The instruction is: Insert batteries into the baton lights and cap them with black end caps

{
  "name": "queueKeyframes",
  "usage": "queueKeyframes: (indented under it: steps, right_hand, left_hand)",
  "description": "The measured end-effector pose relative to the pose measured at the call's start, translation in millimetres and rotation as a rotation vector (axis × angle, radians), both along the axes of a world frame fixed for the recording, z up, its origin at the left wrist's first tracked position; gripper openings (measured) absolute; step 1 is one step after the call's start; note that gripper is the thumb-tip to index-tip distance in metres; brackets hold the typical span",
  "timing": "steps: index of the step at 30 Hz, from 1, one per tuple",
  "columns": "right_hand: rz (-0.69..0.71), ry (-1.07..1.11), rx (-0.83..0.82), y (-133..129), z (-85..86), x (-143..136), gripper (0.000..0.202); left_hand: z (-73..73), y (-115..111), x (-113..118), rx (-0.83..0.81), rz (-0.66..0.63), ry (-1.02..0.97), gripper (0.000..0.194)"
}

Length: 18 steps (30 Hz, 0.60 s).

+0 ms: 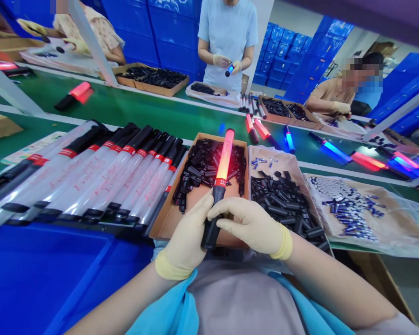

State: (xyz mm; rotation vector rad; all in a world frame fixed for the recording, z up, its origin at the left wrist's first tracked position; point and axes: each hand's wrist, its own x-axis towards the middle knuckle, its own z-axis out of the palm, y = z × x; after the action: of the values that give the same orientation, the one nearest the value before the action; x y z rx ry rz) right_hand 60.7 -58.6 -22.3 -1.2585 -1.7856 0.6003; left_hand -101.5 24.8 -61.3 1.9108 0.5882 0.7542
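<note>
A light baton (225,160), its clear tube glowing red above a black handle, stands tilted upright before my chest. My left hand (190,228), in a cream glove, is closed around the handle from the left. From the right, the gloved fingers of my right hand (249,222) close on the same handle near its middle. Behind the baton is a cardboard box (195,218) with small black parts (199,163). Left of it lies a row of unlit clear batons (111,172) with black handles and red bands.
Right of the box are a tray of black handle parts (279,200) and a lined tray of batteries (352,214). Lit red and blue batons (335,151) lie on the green belt (143,109). Co-workers (226,42) stand across it. A blue bin (45,279) is at lower left.
</note>
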Motion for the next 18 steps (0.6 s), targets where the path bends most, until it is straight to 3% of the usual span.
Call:
queueKeyframes:
  steps: [2, 6, 8, 11, 14, 16, 18]
  right_hand:
    - [-0.002, -0.006, 0.069, 2.8, -2.5, -4.1, 0.027]
    - [-0.065, 0.008, 0.086, 6.5, -7.9, -13.1, 0.05]
    - [-0.132, -0.03, 0.101, 5.1, -6.2, -15.2, 0.052]
    - [-0.265, -0.129, 0.236, 0.0, 1.8, -16.2, 0.04]
    - [-0.101, -0.373, 0.296, -1.8, 6.5, -20.3, 0.02]
    - [0.08, -0.61, 0.224, 3.9, 2.8, -25.3, 0.022]
    - [0.153, -0.759, 0.158, 17.6, -5.3, -28.7, 0.021]
  left_hand:
    - [4.6, -1.7, 1.4, -0.088, 0.044, -0.05, 0.054]
    - [16.3, -7.9, 10.3, -0.56, 0.139, -0.251, 0.027]
    - [20.3, -10.2, 13.5, -0.747, 0.102, -0.308, 0.039]
    - [22.4, -9.0, 12.3, -0.945, -0.002, -0.355, 0.03]
    - [20.6, -0.3, 8.2, -1.023, 0.03, -0.384, 0.024]
    - [18.2, 9.1, 7.2, -1.099, 0.089, -0.402, 0.02]
    - [16.1, 20.1, 8.0, -1.167, 0.118, -0.408, 0.02]
